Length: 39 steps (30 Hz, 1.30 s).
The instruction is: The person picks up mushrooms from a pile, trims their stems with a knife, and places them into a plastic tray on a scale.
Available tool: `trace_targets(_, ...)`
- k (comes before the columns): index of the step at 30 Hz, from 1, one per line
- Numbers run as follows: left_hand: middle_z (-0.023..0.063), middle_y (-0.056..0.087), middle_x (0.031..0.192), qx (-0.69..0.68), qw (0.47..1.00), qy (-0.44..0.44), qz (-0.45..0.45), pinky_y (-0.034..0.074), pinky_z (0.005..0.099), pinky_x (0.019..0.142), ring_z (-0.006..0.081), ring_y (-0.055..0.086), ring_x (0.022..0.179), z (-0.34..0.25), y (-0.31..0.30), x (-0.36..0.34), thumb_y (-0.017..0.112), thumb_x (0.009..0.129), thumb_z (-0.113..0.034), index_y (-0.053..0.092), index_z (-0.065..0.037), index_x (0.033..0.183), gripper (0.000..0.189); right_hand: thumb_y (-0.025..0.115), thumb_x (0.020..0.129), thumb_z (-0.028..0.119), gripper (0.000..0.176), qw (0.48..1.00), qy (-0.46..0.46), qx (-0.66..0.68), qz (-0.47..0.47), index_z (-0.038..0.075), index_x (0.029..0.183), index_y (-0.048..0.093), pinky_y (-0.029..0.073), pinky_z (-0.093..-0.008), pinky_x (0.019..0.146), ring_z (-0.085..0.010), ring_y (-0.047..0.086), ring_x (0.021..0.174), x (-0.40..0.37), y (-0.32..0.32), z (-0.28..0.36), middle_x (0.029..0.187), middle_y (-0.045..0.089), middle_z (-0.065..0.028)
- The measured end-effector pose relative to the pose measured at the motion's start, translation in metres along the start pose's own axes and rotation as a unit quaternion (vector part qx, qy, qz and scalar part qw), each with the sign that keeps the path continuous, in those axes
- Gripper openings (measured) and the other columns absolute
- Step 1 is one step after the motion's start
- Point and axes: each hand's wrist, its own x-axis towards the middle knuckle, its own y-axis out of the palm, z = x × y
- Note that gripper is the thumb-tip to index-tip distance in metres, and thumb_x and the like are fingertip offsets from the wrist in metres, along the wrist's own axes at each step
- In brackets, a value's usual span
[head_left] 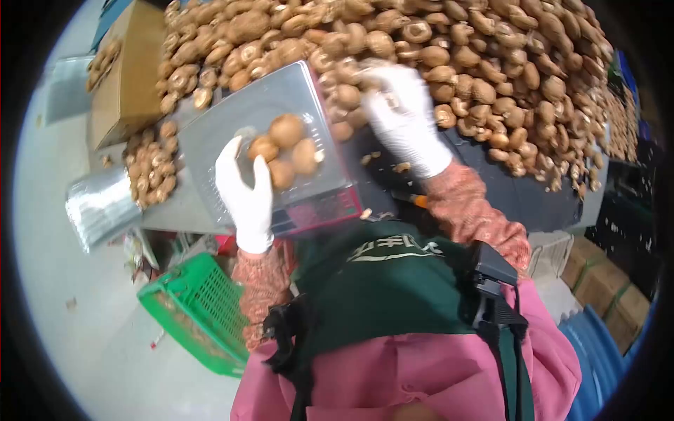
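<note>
Several brown shiitake mushrooms (286, 132) lie in a clear plastic tray (210, 133) on a weighing scale with a pink-red edge (319, 209). My left hand (242, 193), in a white glove, rests over the tray's near left part, thumb and fingers apart beside the mushrooms. At the near edge of a big heap of shiitake mushrooms (484, 70) is my right hand (401, 116), also gloved in white. Motion smears its fingers, which bend toward the mushrooms. Whether it grips one cannot be made out.
A cardboard box (130, 74) stands left of the heap. Below it are a smaller mushroom pile (153, 168) and a silvery plastic stack (102, 203). Mushroom scraps (401, 167) and an orange-handled tool (419, 201) lie on the dark surface. A green crate (200, 309) sits lower left.
</note>
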Motion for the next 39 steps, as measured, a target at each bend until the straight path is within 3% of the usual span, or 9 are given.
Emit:
trace_targets(5,0.0138,0.063,0.123,-0.033,0.999,-0.037,-0.016,0.043,0.0362,0.105,0.0246,0.058,0.118,-0.007,-0.004,-0.001,0.066,0.090,-0.004,0.060,0.001,0.126,0.037,0.075,0.081,0.022,0.033,0.904,0.060,-0.422,0.023,0.013,0.111,0.065,0.048,-0.0415,0.088,-0.0291,0.060,0.104,-0.013,-0.051,-0.075,0.113,0.065,-0.0107)
trace_targets(9,0.0138,0.063,0.124,-0.022,1.000,0.016,-0.011,0.044,0.0366,0.104,0.0247,0.058,0.118,-0.019,0.001,0.002,0.065,0.090,-0.002,0.061,0.002,0.125,0.035,0.075,0.082,0.024,0.037,0.931,0.093,-0.347,0.070,0.013,0.116,0.064,0.048,-0.0408,0.087,-0.0288,0.058,0.106,-0.028,-0.064,-0.101,0.115,0.064,-0.0089)
trace_targets(12,0.0160,0.063,0.124,-0.040,0.999,0.029,-0.017,0.047,0.0397,0.101,0.0294,0.060,0.115,-0.034,0.002,0.003,0.066,0.087,0.000,0.061,0.001,0.123,0.037,0.069,0.092,0.026,0.029,0.963,0.263,0.031,-0.043,0.007,0.113,0.063,0.051,-0.0328,0.080,-0.0212,0.064,0.094,-0.021,-0.067,-0.075,0.107,0.066,-0.0069)
trace_targets(15,0.0139,0.063,0.122,-0.140,0.990,-0.015,0.008,0.047,0.0374,0.101,0.0261,0.060,0.114,-0.062,0.007,0.002,0.064,0.087,0.003,0.061,0.001,0.125,0.038,0.058,0.101,0.032,0.036,0.778,0.403,0.477,-0.073,0.001,0.119,0.060,0.058,-0.0349,0.079,-0.0244,0.069,0.096,-0.029,-0.065,-0.071,0.113,0.067,-0.0135)
trace_targets(22,0.0147,0.060,0.131,-0.367,0.916,-0.065,0.151,0.044,0.0362,0.106,0.0235,0.058,0.121,-0.107,0.056,0.006,0.070,0.086,-0.001,0.052,0.001,0.137,0.055,0.058,0.101,0.038,0.043,0.670,0.479,0.565,0.045,0.001,0.123,0.055,0.058,-0.0304,0.062,-0.0228,0.070,0.073,-0.010,-0.060,-0.017,0.100,0.067,-0.0173)
trace_targets(27,0.0169,0.057,0.131,-0.527,0.794,-0.200,0.227,0.043,0.0374,0.108,0.0228,0.055,0.125,-0.126,0.069,0.019,0.068,0.089,0.000,0.041,0.000,0.145,0.062,0.052,0.102,0.032,0.032,0.706,0.480,0.502,0.135,0.001,0.107,0.056,0.052,-0.0246,0.053,-0.0173,0.067,0.058,-0.016,-0.048,0.018,0.078,0.066,-0.0098)
trace_targets(28,0.0170,0.057,0.130,-0.572,0.754,-0.228,0.227,0.043,0.0370,0.108,0.0222,0.054,0.125,-0.129,0.068,0.020,0.067,0.090,0.000,0.041,0.000,0.145,0.061,0.053,0.101,0.030,0.031,0.809,0.393,0.397,0.186,0.000,0.105,0.057,0.050,-0.0234,0.053,-0.0148,0.065,0.058,-0.015,-0.050,0.012,0.077,0.066,-0.0082)
trace_targets(30,0.0160,0.053,0.135,-0.511,0.828,-0.143,0.180,0.042,0.0362,0.109,0.0219,0.051,0.127,-0.108,0.073,0.017,0.068,0.090,0.002,0.040,0.001,0.144,0.061,0.056,0.099,0.026,0.028,0.894,0.334,0.248,0.166,-0.002,0.101,0.061,0.047,-0.0224,0.053,-0.0095,0.060,0.058,-0.005,-0.046,0.005,0.075,0.064,-0.0052)
trace_targets(39,0.0136,0.047,0.139,-0.568,0.802,-0.155,0.105,0.045,0.0360,0.106,0.0235,0.051,0.127,-0.097,0.062,0.015,0.069,0.087,0.007,0.039,0.001,0.145,0.065,0.080,0.082,0.023,0.032,0.904,0.281,0.251,0.201,0.003,0.100,0.063,0.048,-0.0230,0.065,-0.0045,0.056,0.075,0.033,-0.041,0.038,0.080,0.062,0.0013)
